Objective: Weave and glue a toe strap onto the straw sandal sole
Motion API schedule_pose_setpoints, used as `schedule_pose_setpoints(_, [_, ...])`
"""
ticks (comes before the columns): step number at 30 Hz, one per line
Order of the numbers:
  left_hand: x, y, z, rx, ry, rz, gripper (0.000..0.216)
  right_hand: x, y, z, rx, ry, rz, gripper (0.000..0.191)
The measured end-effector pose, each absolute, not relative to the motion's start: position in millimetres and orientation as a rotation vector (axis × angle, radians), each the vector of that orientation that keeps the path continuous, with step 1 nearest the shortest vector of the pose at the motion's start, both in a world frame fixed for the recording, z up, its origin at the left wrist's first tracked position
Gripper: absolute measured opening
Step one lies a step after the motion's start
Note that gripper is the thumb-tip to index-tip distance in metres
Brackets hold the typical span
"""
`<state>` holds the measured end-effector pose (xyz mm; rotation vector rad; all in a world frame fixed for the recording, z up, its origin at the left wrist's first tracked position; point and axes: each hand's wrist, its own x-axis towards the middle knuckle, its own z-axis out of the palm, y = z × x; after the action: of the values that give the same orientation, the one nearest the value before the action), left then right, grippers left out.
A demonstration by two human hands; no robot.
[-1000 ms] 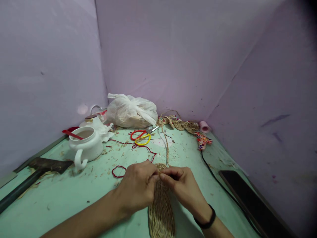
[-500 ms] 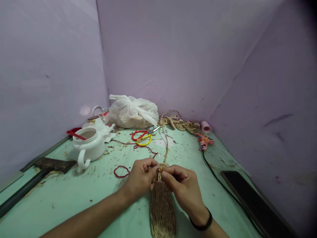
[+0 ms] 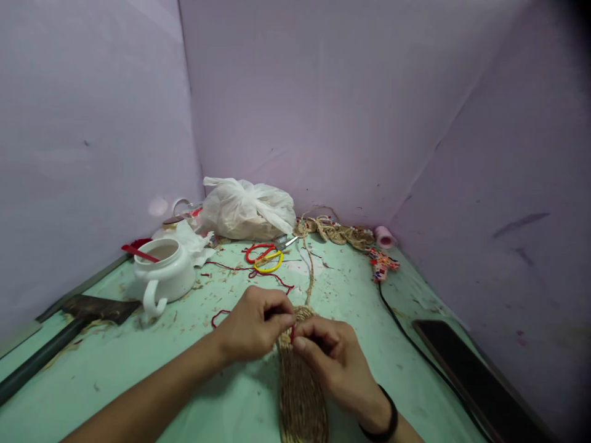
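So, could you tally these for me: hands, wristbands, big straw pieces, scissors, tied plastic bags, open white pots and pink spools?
Hands: 2, left hand and right hand
Black wristband: 1
Big straw piece: 1
Pair of scissors: 1
Tied plastic bag: 1
Open white pot: 1
Pink spool: 1
Total: 8

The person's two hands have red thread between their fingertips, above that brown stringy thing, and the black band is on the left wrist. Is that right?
Almost: the black band is on the wrist of the right hand, not the left hand. The head view shows it.
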<state>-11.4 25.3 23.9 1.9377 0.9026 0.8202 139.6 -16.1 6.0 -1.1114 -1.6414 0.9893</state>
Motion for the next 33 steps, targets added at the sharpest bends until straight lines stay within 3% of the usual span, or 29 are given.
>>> schedule_pose_setpoints(4, [3.5, 18.0, 13.5, 1.415, 0.859, 0.848, 0.021, 136.3, -16.0, 7.8, -1.143, -1.284, 1.116, 0.025])
schedule_pose_setpoints(9, [11.3, -3.2, 6.1, 2.040, 1.084, 0.972, 0.018, 136.4, -11.3, -0.5, -1.337, -1.242, 0.804, 0.019])
schedule_pose_setpoints(14, [-6.3, 9.9, 18.5, 2.373, 0.894, 0.830, 0.013, 140.5, -10.8, -2.6, -1.303, -1.698, 0.729, 0.015])
schedule_pose_setpoints(17, [-11.1, 20.7, 24.2, 2.077, 0.789, 0.765, 0.010, 142.0, -12.7, 1.2, -1.063, -1.820, 1.023, 0.015])
schedule_pose_setpoints(20, [-3.6, 22.1, 20.9, 1.608, 0.758, 0.850, 0.013, 140.8, -14.3, 2.3, -0.950, -1.564, 1.301, 0.022])
schedule_pose_setpoints(25, [17.2, 8.7, 8.0, 1.218, 0.871, 1.103, 0.021, 134.1, -12.1, -7.0, -1.057, -1.026, 1.261, 0.031])
schedule_pose_setpoints(33, [23.6, 0.7, 4.4, 0.947, 0.799, 1.120, 0.017, 118.3, -14.9, -7.6, -1.053, -0.752, 1.256, 0.034])
